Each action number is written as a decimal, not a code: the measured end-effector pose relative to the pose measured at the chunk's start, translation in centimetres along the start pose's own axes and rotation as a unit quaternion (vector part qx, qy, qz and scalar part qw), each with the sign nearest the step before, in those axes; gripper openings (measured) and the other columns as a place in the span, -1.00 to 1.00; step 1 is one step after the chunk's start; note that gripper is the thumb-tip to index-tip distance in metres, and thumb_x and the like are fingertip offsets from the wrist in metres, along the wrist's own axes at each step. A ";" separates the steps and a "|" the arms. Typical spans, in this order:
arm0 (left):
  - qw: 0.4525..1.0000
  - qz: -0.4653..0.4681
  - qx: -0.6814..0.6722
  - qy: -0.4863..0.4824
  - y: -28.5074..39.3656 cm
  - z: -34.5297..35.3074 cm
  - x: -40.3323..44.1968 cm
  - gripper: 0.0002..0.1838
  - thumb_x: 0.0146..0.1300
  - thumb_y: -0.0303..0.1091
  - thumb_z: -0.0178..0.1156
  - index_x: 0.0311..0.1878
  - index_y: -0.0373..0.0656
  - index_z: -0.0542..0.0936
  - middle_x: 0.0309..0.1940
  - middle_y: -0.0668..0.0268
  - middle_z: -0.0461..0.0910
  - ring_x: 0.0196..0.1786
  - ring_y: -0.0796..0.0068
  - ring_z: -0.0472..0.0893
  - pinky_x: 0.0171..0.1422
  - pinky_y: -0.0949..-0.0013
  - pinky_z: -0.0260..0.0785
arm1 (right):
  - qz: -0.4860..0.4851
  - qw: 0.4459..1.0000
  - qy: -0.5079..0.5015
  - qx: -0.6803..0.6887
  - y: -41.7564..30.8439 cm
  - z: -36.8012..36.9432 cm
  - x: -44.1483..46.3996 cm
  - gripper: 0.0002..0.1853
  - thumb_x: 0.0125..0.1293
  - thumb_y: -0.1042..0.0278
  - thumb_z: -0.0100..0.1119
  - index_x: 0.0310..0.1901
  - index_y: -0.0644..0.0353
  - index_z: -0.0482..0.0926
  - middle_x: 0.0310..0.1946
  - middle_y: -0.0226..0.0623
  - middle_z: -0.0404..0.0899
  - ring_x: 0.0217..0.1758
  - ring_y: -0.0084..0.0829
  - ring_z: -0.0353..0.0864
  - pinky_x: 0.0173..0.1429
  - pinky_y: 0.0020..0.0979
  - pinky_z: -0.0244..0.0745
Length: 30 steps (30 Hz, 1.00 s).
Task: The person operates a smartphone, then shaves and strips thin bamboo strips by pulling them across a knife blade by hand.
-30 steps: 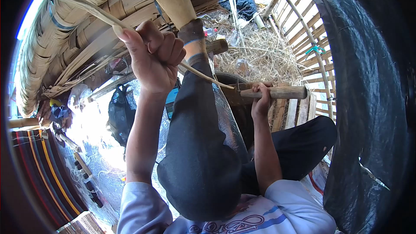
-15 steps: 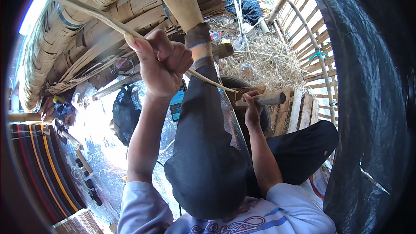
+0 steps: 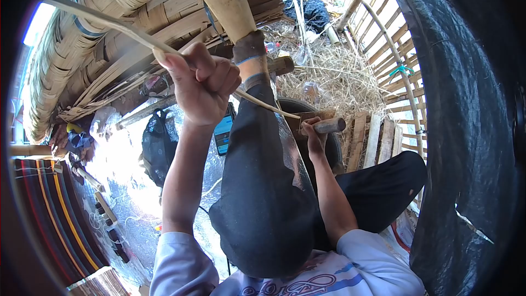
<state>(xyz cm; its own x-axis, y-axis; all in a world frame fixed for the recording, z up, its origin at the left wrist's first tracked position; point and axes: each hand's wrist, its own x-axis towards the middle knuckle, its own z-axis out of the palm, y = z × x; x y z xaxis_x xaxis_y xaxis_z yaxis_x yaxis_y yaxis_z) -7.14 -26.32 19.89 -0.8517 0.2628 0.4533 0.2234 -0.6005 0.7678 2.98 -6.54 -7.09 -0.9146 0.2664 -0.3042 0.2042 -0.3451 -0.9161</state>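
My left hand (image 3: 205, 85) is closed round a long pale strip (image 3: 109, 21), which runs from the upper left, through the fist, and down to the right. The strip's lower end reaches a brown block-like piece (image 3: 311, 115) beside my right hand. My right hand (image 3: 314, 134) grips a wooden handle (image 3: 331, 125) whose round end points right. Whatever joins the handle at its far side is partly hidden by the fingers. My outstretched leg (image 3: 257, 159) lies beneath the strip, between both forearms.
A thick bamboo pole (image 3: 222, 0) meets my foot. Woven bamboo (image 3: 60, 71) fills the upper left. A phone (image 3: 223, 131) and black bag (image 3: 157, 145) lie left of my leg. A dark round tub (image 3: 339, 156), straw (image 3: 345, 74) and a slatted wall (image 3: 404, 66) are rightward.
My right hand and the handle have moved left and slightly down, and the handle looks shorter from this angle. My left hand, still round the strip, sits slightly right of its earliest position.
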 end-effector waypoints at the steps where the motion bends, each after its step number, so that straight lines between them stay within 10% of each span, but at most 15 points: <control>1: 0.999 0.022 0.007 -0.022 0.0 -0.1 0.2 -0.44 0.32 0.29 -0.29 -0.56 0.01 0.08 -0.81 0.55 -0.10 -0.76 0.69 -0.14 -0.69 0.49 -0.28 | -0.002 1.000 0.001 -0.001 -0.7 -0.1 0.0 -0.90 0.13 0.42 0.18 -0.43 0.13 0.43 -0.45 -0.44 0.42 -0.30 -0.60 0.42 -0.04 -0.50 0.34; 30: 0.999 0.026 -0.022 -0.015 -0.6 0.7 0.7 -0.43 0.30 0.30 -0.25 -0.58 0.01 0.07 -0.82 0.55 -0.14 -0.75 0.67 -0.17 -0.68 0.47 -0.32 | -0.044 0.998 0.000 0.047 1.0 -2.2 1.2 -0.90 0.10 0.48 0.10 -0.49 0.15 0.38 -0.53 -0.42 0.38 -0.37 -0.59 0.38 -0.10 -0.51 0.31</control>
<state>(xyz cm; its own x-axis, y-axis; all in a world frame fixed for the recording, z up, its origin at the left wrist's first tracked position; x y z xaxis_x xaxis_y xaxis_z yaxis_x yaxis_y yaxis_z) -7.58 -25.30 20.09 -0.8246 0.2521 0.5065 0.2455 -0.6472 0.7217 2.90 -4.61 -8.96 -0.9277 0.2997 -0.2228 0.0889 -0.4021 -0.9113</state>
